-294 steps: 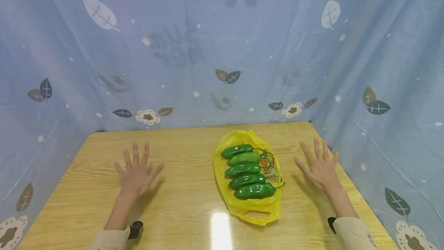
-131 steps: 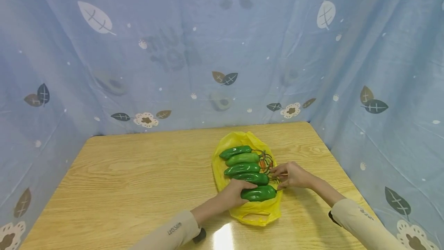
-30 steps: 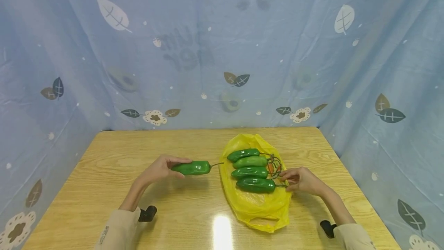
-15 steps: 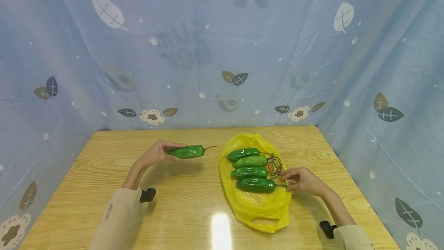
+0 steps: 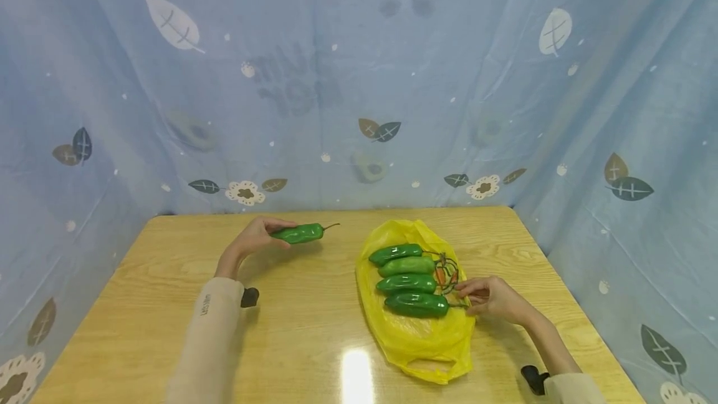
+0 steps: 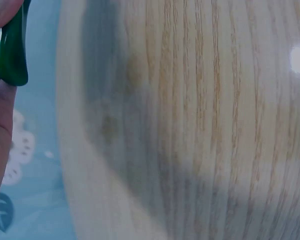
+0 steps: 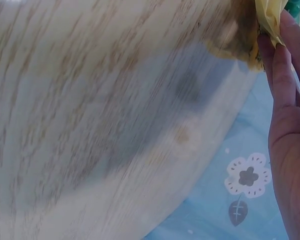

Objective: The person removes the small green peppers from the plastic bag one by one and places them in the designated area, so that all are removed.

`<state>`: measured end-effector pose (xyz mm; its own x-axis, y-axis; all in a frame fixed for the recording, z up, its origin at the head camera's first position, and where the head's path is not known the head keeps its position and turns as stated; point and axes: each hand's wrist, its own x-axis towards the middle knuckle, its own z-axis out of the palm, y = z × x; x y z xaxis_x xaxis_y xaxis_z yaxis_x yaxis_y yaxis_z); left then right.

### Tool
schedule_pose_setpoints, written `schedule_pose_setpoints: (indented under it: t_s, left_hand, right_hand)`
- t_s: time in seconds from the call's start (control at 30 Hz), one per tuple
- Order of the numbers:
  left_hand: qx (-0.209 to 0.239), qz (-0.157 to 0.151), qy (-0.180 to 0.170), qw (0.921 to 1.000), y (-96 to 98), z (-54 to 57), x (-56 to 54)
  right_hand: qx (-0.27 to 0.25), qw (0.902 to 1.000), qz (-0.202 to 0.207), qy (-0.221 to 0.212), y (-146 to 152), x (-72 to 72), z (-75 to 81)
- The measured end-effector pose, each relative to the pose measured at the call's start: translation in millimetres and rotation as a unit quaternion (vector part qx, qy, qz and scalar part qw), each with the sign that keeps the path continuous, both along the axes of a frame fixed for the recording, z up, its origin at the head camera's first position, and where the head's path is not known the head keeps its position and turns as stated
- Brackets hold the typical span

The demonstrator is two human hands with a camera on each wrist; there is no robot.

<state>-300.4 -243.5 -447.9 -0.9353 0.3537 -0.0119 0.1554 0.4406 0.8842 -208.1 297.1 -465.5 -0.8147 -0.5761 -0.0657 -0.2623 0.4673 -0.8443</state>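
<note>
Above the far left part of the table, my left hand [image 5: 255, 237] grips a green pepper [image 5: 305, 233] by its blunt end, the thin stem pointing right. The left wrist view catches part of this pepper [image 6: 11, 60] between thumb and fingers at the upper left corner. Several more green peppers [image 5: 416, 305] lie in a row on a flattened yellow plastic bag [image 5: 417, 341], stems to the right. At the bag's right edge is my right hand [image 5: 496, 299]; in the right wrist view its fingers pinch the yellow plastic [image 7: 271, 17].
Dark cords with small orange bits [image 5: 443, 276] lie tangled by the stems on the bag. The wooden table [image 5: 291, 329] ends at a blue patterned curtain [image 5: 314, 111] behind and at both sides. A bright reflection shines near the front.
My left hand has taken the nearest pepper off the bag and carried it left, then farther back over the last second. My right hand has stayed at the bag's right edge.
</note>
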Motion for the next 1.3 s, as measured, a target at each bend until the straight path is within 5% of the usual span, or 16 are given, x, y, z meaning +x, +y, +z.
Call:
schedule_pose_setpoints:
  t_s: [0.13, 0.57, 0.9, 1.3]
  left_hand:
    - [-0.003, 0.022, 0.003, 0.9997, -5.2, -11.3, -0.7]
    - [0.002, 0.005, -0.017, 0.9998, 3.7, -36.4, -16.9]
    - [0.023, -0.011, -0.044, 0.9987, 12.4, -44.6, -22.5]
    - [0.028, -0.029, -0.055, 0.9977, 12.7, -42.1, -21.7]
  right_hand:
    - [-0.003, 1.0000, 0.002, 0.001, -0.6, 1.0, -2.0]
    - [-0.004, 0.9998, -0.011, -0.016, 2.8, 1.2, -4.8]
    - [-0.003, 0.9995, -0.018, -0.026, 3.4, 2.9, -7.6]
    - [-0.013, 0.9996, -0.011, -0.022, 4.7, 5.3, -6.8]
